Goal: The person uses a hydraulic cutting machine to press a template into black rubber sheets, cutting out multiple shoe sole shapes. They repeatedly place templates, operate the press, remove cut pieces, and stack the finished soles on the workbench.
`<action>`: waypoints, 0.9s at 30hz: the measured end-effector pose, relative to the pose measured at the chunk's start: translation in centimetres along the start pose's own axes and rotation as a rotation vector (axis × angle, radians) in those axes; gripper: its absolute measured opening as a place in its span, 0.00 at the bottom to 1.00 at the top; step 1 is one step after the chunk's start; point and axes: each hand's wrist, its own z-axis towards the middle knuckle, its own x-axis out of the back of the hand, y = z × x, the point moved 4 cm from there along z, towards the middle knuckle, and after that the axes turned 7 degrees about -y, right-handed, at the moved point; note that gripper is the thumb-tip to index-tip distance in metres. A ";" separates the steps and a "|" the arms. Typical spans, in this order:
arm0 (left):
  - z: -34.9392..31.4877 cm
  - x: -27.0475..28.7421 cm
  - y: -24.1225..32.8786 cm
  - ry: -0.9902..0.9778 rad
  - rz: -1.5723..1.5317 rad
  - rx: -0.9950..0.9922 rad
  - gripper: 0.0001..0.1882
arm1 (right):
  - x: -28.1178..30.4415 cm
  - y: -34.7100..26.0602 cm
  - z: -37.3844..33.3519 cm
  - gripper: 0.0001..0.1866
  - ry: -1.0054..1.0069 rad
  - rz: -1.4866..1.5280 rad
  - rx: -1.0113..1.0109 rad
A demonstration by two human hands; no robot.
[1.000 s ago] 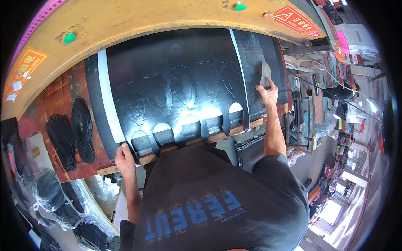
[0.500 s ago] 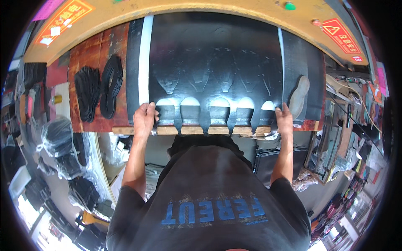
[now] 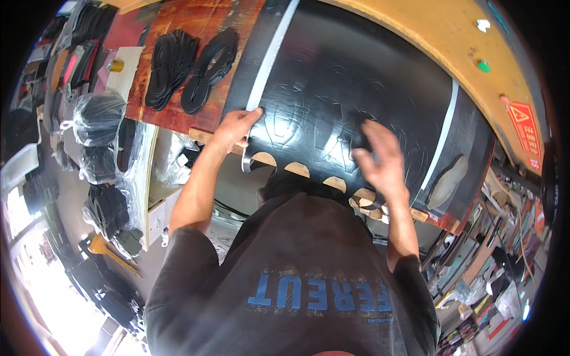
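A wide black sheet [image 3: 350, 65], marked with sole-shaped outlines, lies on the bench. Rounded notches line its near edge, and strips of that edge hang over the front. My left hand [image 3: 236, 129] pinches the sheet's near left corner between thumb and fingers. Over the right part of the sheet is my right hand [image 3: 382, 159], fingers stretched out and thumb apart, blurred by motion. It holds nothing; whether its palm touches the sheet I cannot tell. White strips [image 3: 274, 52] show along both sides of the sheet.
Two piles of black sole-shaped pieces [image 3: 172, 70] lie on the reddish board [image 3: 148, 107] at left. A grey sole-shaped piece [image 3: 447, 181] lies at right. Across the far side runs a yellow machine beam [image 3: 439, 41]. Plastic-wrapped bundles [image 3: 100, 121] stand left of the bench.
The view has turned. The sheet sits nearer me, its notches now at the wooden front edge. My right hand has left the sheet's right corner and moved inward over it. My left still grips.
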 end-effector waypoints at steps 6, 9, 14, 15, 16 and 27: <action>-0.4 -1.4 1.7 -0.399 -0.303 0.213 0.39 | -10.0 -9.2 9.7 0.46 -0.520 -0.076 0.458; -0.8 -1.5 2.3 -0.454 -0.282 0.136 0.43 | -11.5 -8.9 10.6 0.48 -0.477 -0.046 0.480; -1.2 -1.2 3.4 -0.381 -0.165 0.122 0.49 | -12.9 -8.1 10.7 0.47 -0.266 -0.055 0.494; -1.3 -1.2 3.6 -0.319 -0.156 0.113 0.48 | -13.3 -8.0 10.8 0.48 -0.240 -0.085 0.496; -1.5 -1.4 3.5 -0.252 -0.141 0.111 0.47 | -13.5 -8.1 10.9 0.48 -0.207 -0.103 0.501; -1.2 -3.0 1.5 0.001 -0.215 -0.153 0.28 | -9.4 -7.1 15.5 0.23 -0.065 0.611 0.118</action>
